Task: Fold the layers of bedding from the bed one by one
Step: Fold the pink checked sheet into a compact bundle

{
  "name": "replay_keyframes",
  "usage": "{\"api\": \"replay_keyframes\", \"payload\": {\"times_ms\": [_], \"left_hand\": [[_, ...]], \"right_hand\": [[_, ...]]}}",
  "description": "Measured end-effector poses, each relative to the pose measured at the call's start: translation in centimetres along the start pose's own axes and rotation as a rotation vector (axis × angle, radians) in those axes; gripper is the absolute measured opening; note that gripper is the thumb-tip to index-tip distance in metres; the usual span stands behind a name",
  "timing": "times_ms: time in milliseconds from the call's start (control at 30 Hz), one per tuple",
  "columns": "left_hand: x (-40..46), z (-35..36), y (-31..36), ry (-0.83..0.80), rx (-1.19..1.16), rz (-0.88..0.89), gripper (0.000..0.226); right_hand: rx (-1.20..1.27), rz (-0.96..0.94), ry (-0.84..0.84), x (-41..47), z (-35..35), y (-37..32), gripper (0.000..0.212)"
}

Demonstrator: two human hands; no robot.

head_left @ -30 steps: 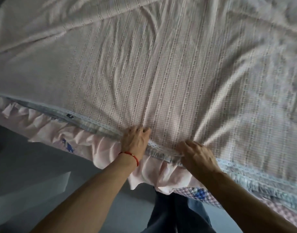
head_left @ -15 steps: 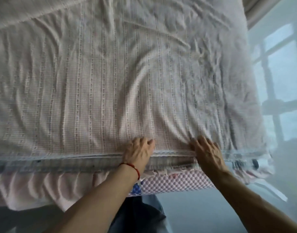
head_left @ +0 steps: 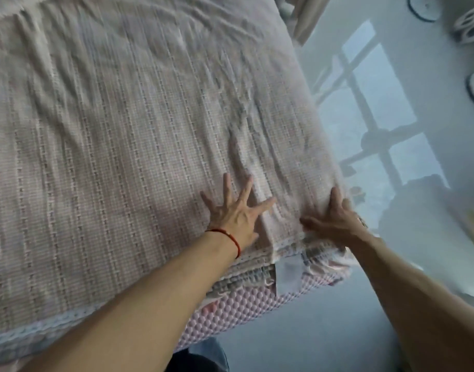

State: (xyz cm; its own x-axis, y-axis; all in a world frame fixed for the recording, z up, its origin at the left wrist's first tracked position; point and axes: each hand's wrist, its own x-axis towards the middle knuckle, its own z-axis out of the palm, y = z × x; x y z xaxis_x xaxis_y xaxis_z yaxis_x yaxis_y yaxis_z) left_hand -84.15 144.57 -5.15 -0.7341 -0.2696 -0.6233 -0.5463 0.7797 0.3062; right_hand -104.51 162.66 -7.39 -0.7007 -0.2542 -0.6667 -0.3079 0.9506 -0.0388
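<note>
While left hand [head_left: 234,214] presses flat, fingers spread, pinning blanket [head_left: 128,135] at lower centre, right hand [head_left: 331,221] grasps blanket corner at bed [head_left: 246,304] edge, likely to square layers for folding.

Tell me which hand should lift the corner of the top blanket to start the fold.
Right. The right hand already sits at the corner of the checked blanket, fingers over its edge. The left hand lies flat, fingers spread, further in, better for pinning the cloth.
</note>
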Motion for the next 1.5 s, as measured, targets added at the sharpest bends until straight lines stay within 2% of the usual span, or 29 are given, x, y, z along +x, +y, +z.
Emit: {"api": "replay_keyframes", "payload": {"times_ms": [100,367,667,800,833,933,1000,1033,1100,1133,1233,1333,1433,1500], "left_hand": [[3.2,0.9,0.8,-0.091,0.015,-0.128,0.107],[5.4,1.0,2.0,-0.135,0.137,-0.253,0.122],[6.0,1.3,4.5,-0.139,0.343,-0.407,0.123],[6.5,0.8,6.5,-0.230,0.394,-0.526,0.124],[6.6,0.0,7.7,-0.247,0.425,-0.593,0.124],[6.1,-1.5,10.2,-0.352,0.358,-0.685,0.118],[6.3,-3.7,12.4,-0.363,0.162,-0.716,0.105],[6.5,-4.9,14.1,-0.349,0.026,-0.721,0.089],[7.5,-8.5,18.4,-0.230,-0.223,-0.733,0.057],[8.1,-10.6,20.4,-0.169,-0.311,-0.730,0.052],[9.0,-18.0,24.7,0.092,-0.475,-0.681,0.054],[8.3,-25.3,27.6,0.347,-0.612,-0.700,0.028],[8.6,-31.0,28.4,0.644,-0.795,-0.707,0.036],[9.9,-33.8,27.9,0.794,-0.903,-0.697,0.033]], "right_hand": [[0.060,-0.006,-0.045,1.0,2.0,0.2,0.132],[0.102,-0.033,-0.075,2.8,4.2,0.7,0.137],[0.137,-0.084,-0.093,2.5,2.8,0.6,0.134],[0.233,-0.123,-0.248,2.9,2.2,1.6,0.136],[0.220,-0.206,-0.242,3.3,1.8,2.2,0.136],[0.112,-0.435,-0.424,4.0,-0.6,5.8,0.127],[0.120,-0.570,-0.534,5.7,-4.5,9.0,0.103],[0.153,-0.625,-0.559,6.4,-6.8,10.3,0.088],[0.196,-0.712,-0.545,7.2,-12.9,11.0,0.070],[0.196,-0.751,-0.510,7.5,-15.6,10.8,0.067],[0.176,-0.898,-0.385,8.3,-24.9,8.2,0.050],[0.129,-0.961,-0.314,8.8,-34.4,5.2,0.041],[0.057,-1.023,-0.213,9.6,-43.7,1.9,0.037],[-0.001,-1.054,-0.134,10.4,-48.6,-0.1,0.034]]}}
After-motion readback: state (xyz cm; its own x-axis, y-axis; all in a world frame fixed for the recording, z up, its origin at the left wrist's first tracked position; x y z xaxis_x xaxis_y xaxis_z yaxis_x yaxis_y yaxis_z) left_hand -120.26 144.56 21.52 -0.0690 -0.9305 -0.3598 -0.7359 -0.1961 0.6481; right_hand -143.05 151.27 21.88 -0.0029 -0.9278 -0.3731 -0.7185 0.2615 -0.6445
